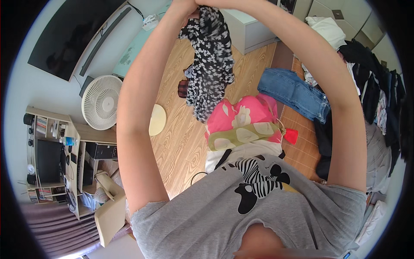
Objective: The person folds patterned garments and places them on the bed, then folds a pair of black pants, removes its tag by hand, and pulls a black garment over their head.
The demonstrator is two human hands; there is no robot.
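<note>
A black garment with white flower print [212,61] hangs down in front of me, its lower part blurred. My left hand [190,9], partly cut off by the top edge of the head view, is shut on its upper end. Beside it, my right hand [207,2] is mostly beyond the top edge, so its fingers are hidden. Below the garment's hem, pink and green flowered cloth [245,119] lies across my lap. Folded blue jeans [291,92] lie to the right on a woven mat [299,145].
A heap of dark clothes [372,68] and a white bundle [326,30] are at the right. A white cabinet [255,32] stands ahead. A white fan [106,103] stands at the left, near a desk with a monitor [48,162]. A plaid cloth [182,89] lies on the wood floor.
</note>
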